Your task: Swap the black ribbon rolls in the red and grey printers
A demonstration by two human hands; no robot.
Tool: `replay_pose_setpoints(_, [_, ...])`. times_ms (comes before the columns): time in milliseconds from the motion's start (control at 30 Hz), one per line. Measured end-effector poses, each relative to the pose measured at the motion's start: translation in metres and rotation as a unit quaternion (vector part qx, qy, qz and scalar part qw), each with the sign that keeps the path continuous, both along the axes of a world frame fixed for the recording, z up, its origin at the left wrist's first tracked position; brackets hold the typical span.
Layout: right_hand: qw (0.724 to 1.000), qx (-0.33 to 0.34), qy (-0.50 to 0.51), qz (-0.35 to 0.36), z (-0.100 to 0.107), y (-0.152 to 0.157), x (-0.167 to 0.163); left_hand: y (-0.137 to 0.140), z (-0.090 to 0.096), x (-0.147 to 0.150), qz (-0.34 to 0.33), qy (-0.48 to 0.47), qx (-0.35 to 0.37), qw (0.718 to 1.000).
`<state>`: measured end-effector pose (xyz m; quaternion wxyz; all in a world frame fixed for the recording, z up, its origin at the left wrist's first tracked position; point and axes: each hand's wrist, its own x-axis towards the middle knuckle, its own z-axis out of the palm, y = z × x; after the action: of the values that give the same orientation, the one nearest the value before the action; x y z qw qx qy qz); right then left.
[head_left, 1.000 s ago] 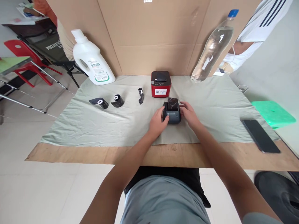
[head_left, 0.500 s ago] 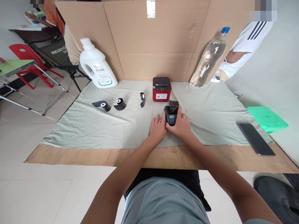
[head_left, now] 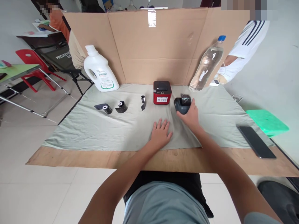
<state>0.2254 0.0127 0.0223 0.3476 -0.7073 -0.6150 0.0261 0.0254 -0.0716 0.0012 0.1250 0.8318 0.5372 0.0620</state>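
My right hand [head_left: 192, 117] grips a small dark portable printer [head_left: 181, 107], thumb on its near side and fingers along its right side. A dark strip of paper [head_left: 186, 98] sticks out of its top, slightly blurred. My left hand [head_left: 160, 134] lies flat on the grey-green cloth, fingers spread, holding nothing. Just left of the portable printer stands a red and black receipt printer [head_left: 162, 93] with a white label on its front. Farther left are a small narrow roll [head_left: 143, 100], a dark paper roll [head_left: 121, 107] and another dark roll [head_left: 106, 109] with its end unrolled.
A white detergent jug [head_left: 101, 70] and a tall clear bottle [head_left: 207, 63] lean against the cardboard screen [head_left: 154, 46] behind. A phone [head_left: 255, 141] rests at the right front edge, near a green stool [head_left: 267, 121]. Two other people are beyond the screen.
My right hand has moved the portable printer to the right and away from me, beside the receipt printer. My left hand has come off it and lies on the cloth. The view has tilted up slightly.
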Motion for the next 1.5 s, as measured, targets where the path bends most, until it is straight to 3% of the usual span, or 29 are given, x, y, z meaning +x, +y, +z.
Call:
replay_pose_setpoints(200, [0.997, -0.032, 0.026, -0.063, 0.009, 0.078, 0.033, -0.019, 0.002, -0.007, -0.039, 0.0, 0.003, 0.999])
replay_pose_setpoints(367, [0.994, -0.038, 0.075, -0.075, -0.006, 0.102, 0.041, -0.023, 0.0, -0.008, -0.043, -0.005, 0.015, 0.999])
replay_pose_setpoints(533, [0.994, 0.062, 0.067, -0.066, -0.005, 0.094, 0.027, -0.021, 0.001, -0.009, -0.041, -0.045, 0.006, 0.998])
replay_pose_setpoints(633, [0.993, 0.103, 0.049, 0.0, 0.003, 0.084, 0.008, -0.019, 0.005, -0.011, -0.039, -0.076, -0.013, 0.996])
replay_pose_setpoints(767, [0.979, 0.09, 0.147, 0.113, 0.012, 0.078, -0.02, -0.01, 0.008, -0.019, -0.005, -0.171, -0.048, 0.984])
replay_pose_setpoints(967, [0.949, 0.08, 0.273, 0.139, 0.025, 0.071, -0.03, 0.0, 0.006, -0.03, 0.064, -0.345, -0.065, 0.934])
replay_pose_setpoints(1233, [0.96, 0.061, 0.222, 0.158, 0.035, 0.059, -0.002, -0.004, 0.008, -0.024, 0.042, -0.256, -0.026, 0.965])
replay_pose_setpoints(1500, [0.961, 0.004, 0.207, 0.181, 0.023, 0.061, -0.008, -0.005, 0.01, -0.025, 0.038, -0.275, -0.044, 0.96])
